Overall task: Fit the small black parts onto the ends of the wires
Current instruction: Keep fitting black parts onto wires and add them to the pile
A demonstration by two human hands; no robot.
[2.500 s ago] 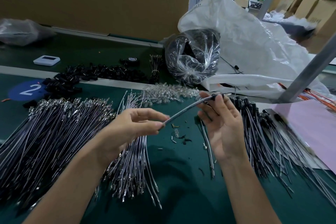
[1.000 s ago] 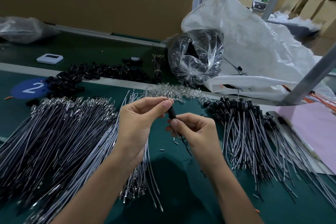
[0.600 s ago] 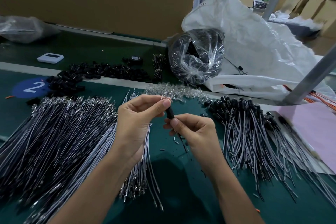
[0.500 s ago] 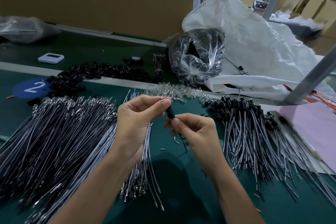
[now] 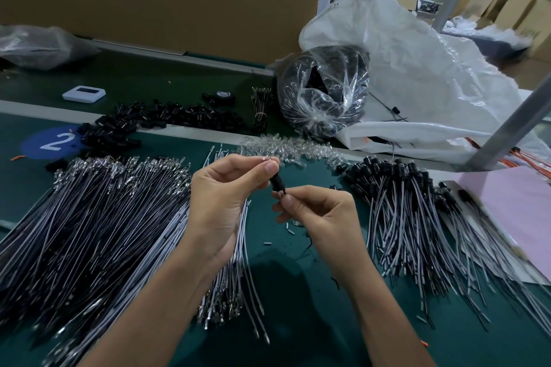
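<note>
Above the green mat, my left hand pinches the metal wire end at the top of a small black part. My right hand pinches the lower end of that same part, and a thin dark wire trails down behind its palm. A big heap of bare grey wires with metal terminals lies on the left. On the right is a pile of wires fitted with black parts. Loose black parts lie at the back left.
A heap of small clear parts lies just beyond my hands. A clear bag of black parts and a large white sack stand behind. A pink sheet, a metal post, and a white device are around.
Earlier I held one long wire stretched between both hands. Since then my hands have come together on the black part, and over the last second they have barely moved.
</note>
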